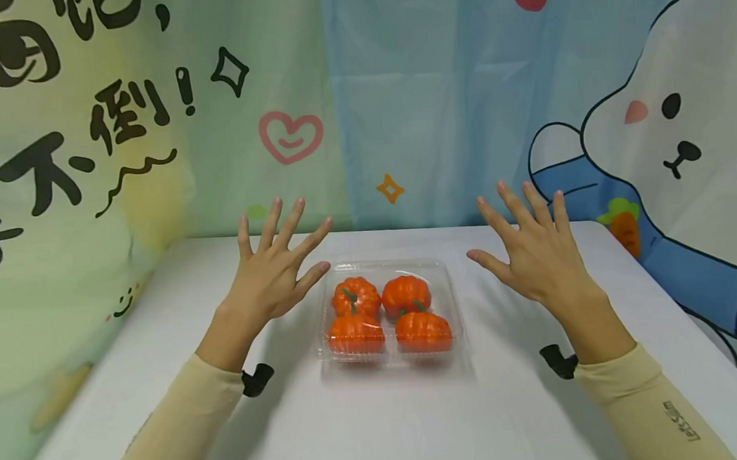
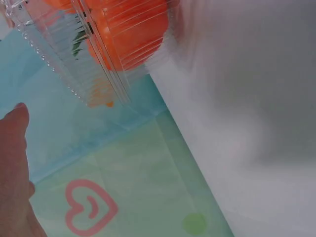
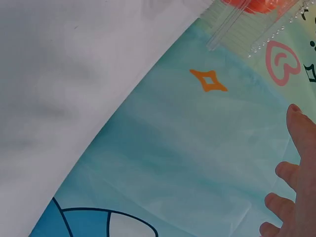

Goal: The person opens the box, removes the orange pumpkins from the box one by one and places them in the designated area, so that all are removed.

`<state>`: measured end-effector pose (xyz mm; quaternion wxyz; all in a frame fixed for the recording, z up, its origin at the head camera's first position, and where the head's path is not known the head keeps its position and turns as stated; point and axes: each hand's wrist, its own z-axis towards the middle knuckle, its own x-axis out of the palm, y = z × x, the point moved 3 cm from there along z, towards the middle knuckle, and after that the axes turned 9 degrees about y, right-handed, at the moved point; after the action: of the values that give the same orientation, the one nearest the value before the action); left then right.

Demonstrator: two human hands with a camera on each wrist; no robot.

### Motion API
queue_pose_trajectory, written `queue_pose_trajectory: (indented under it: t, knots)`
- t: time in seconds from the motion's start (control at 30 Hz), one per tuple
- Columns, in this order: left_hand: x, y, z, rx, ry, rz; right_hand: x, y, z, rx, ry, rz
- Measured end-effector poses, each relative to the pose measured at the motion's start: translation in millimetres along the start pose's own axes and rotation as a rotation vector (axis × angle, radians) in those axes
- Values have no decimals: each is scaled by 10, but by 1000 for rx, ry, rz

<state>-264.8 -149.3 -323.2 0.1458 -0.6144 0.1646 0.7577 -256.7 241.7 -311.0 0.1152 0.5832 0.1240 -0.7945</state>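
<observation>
A clear plastic clamshell box (image 1: 390, 353) sits on the white table, its lid over several small orange pumpkins (image 1: 422, 332) with green stems. To its left, my left hand (image 1: 271, 277) is held up above the table with fingers spread, the thumb nearest the box and nothing in its grasp. My right hand (image 1: 540, 256) is raised likewise on the right side, fingers spread, farther from the box. In the left wrist view the box's ridged wall (image 2: 136, 37) shows close up with a pumpkin behind it. The right wrist view catches only a corner of the box (image 3: 232, 19).
The white table (image 1: 380, 426) reaches back to a printed cloth backdrop (image 1: 411, 101) with hearts, writing and a cartoon bear. Both forearms wear beige sleeves (image 1: 183, 417), each with a black wrist mount (image 1: 559, 361) beside the wrist.
</observation>
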Motion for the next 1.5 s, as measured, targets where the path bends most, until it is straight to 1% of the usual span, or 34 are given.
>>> queue_pose_trajectory:
  t: [0.27,0.5,0.73,0.87,1.0,1.2,1.5]
  knots:
    - [64,47,-61,-7,2,-20,28,45,64,-32,-25,14]
    - [35,126,-75,-19,-10,-3,57,173,152,-62,-39,20]
    - [64,94,-94,-7,-6,-34,95,258,89,-74,-42,30]
    - [96,76,-107,-5,1,-43,133,297,60,-91,-64,34]
    - [124,43,-105,9,-1,-58,117,337,30,-109,-86,32]
    - [158,61,-165,8,6,-73,103,441,27,-133,-84,29]
    - [183,35,-247,24,5,-95,73,559,1,-156,-72,19]
